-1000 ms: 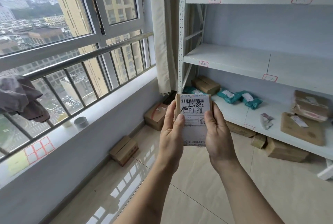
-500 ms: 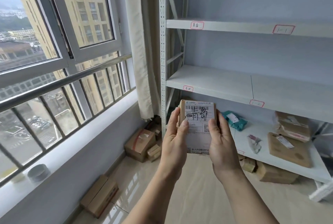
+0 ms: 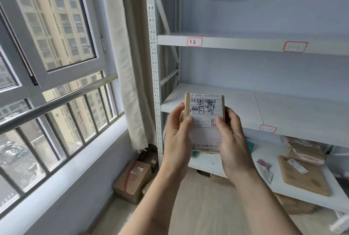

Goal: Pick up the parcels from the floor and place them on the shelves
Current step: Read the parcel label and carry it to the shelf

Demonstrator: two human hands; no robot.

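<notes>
Small parcel (image 3: 204, 121) held upright at frame centre, label facing camera, in front of the middle shelf (image 3: 283, 113). Left hand (image 3: 177, 136) grip clamped on its 9 o'clock edge; right hand (image 3: 231, 140) grip clamped on its 3 o'clock edge. Flat brown parcels (image 3: 304, 176) lie on the bottom shelf at 4 o'clock. Cardboard box (image 3: 132, 180) on floor at 7 o'clock.

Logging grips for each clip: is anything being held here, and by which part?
Yes: a small labelled parcel, upright, label facing the camera. The left hand grips its left edge, the right hand its right edge, thumbs on the label.
</notes>
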